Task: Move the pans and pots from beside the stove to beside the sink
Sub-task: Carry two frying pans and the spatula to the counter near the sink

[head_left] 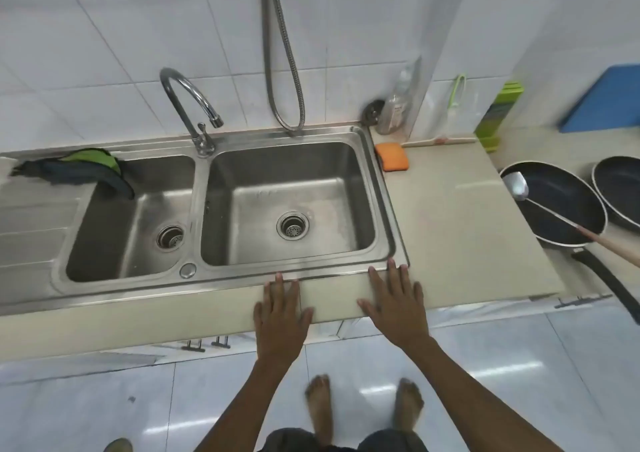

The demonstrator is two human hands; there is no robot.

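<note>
Both hands, left hand (281, 309) and right hand (394, 304), lay flat with fingers spread, holding nothing, on the counter (460, 229); the pans (561, 205) sat well off to the right.

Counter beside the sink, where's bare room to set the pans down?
The beige counter is bare between the sink rim and the nearer frying pan, from the orange sponge forward to the front edge. Left hand and right hand lie flat on that edge. Farther right is crowded: two pans, with a spatula in the nearer.

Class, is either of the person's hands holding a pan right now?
No: the left hand and right hand lie flat on the counter edge, apart from the pan.
</note>
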